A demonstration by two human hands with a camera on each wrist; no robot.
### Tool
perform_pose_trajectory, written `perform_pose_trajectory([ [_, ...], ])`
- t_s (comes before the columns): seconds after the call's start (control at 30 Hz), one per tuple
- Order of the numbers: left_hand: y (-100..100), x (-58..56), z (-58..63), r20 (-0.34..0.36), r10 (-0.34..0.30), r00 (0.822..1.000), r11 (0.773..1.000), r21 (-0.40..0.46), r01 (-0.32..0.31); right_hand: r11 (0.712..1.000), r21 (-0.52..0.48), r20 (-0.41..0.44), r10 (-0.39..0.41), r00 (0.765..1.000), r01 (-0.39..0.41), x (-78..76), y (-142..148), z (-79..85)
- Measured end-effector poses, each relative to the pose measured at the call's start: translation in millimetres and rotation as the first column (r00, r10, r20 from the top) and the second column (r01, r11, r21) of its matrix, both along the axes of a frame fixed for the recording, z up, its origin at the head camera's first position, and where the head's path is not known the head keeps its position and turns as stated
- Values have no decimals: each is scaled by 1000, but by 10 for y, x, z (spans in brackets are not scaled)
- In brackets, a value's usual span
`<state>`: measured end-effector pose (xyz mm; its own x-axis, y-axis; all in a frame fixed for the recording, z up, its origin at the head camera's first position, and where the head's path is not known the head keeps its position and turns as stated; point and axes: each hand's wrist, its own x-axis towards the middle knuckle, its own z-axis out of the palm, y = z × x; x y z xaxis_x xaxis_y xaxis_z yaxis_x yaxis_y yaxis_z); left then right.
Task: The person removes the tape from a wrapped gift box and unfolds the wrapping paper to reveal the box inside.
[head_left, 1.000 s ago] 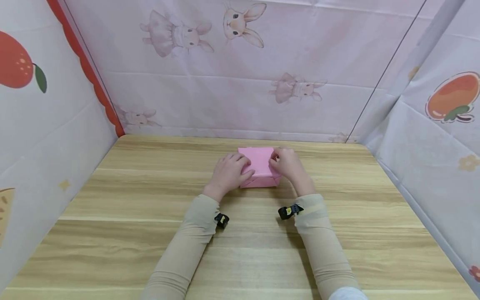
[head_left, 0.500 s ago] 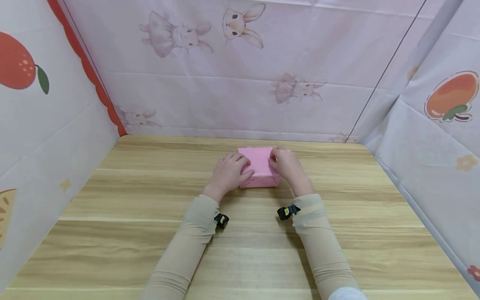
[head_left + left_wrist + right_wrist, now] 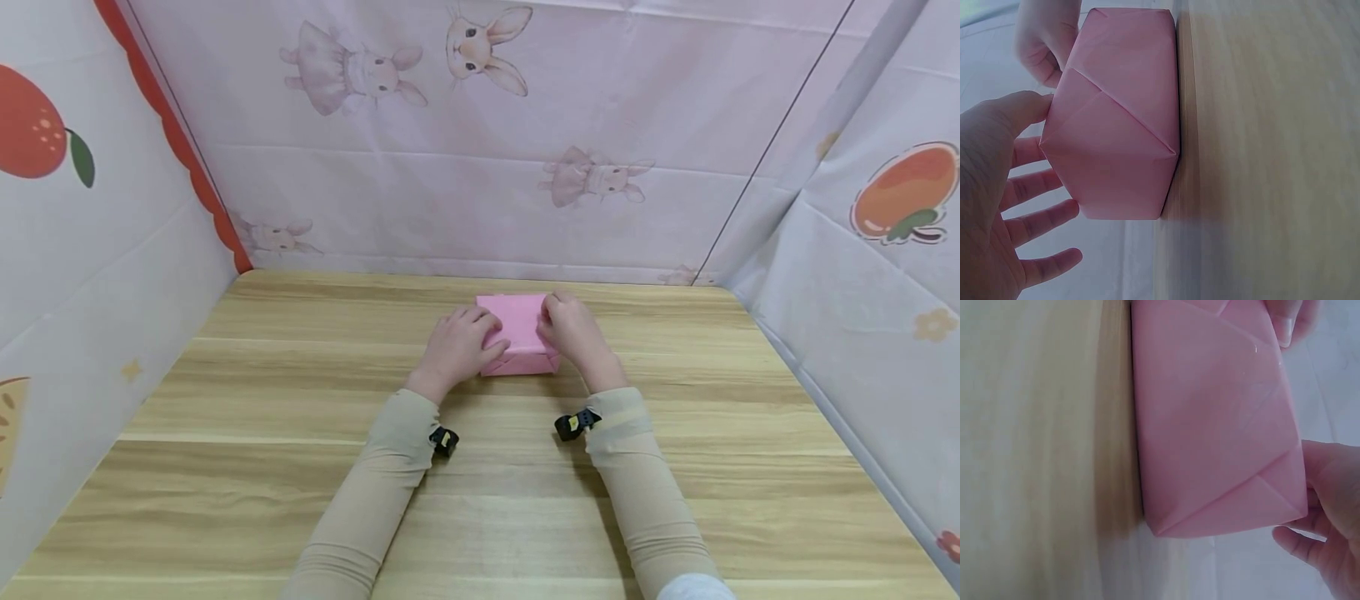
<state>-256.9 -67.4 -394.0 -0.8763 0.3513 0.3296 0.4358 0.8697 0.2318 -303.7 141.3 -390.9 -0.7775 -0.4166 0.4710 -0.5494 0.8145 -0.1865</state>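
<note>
A pink paper-wrapped package with folded end flaps lies on the table, near its back edge. My left hand rests on its left top part. The left wrist view shows that hand's fingers spread and fairly straight, with the thumb on the package's upper edge. At the top right edge is my right hand, its fingers curled and touching the paper. In the right wrist view its thumb and curled fingers meet the package's corner. Whether they pinch anything is hidden.
The wood-grain table extends around the package. Just behind it hangs a pink cloth printed with rabbits. White printed cloths line both sides. A black strap with a small device sits at each wrist.
My right hand shifts very slightly at the package's top right edge, and its fingers draw closer together. My left hand and the package stay where they were.
</note>
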Motion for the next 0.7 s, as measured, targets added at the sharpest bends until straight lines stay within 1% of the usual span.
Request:
perform_pose_trajectory([
  [0.2, 0, -2, -10, -3, 3, 1000, 1000, 6, -3, 999, -43, 46, -31, 998, 33, -20, 15, -24],
  [0.47, 12, -4, -11, 30, 15, 999, 1000, 8, -16, 983, -121, 113, -124, 986, 138, -48, 121, -50],
  [0.7, 14, 2, -1, 41, 16, 999, 1000, 24, -17, 975, -148, 137, -148, 980, 167, -95, 207, -80],
])
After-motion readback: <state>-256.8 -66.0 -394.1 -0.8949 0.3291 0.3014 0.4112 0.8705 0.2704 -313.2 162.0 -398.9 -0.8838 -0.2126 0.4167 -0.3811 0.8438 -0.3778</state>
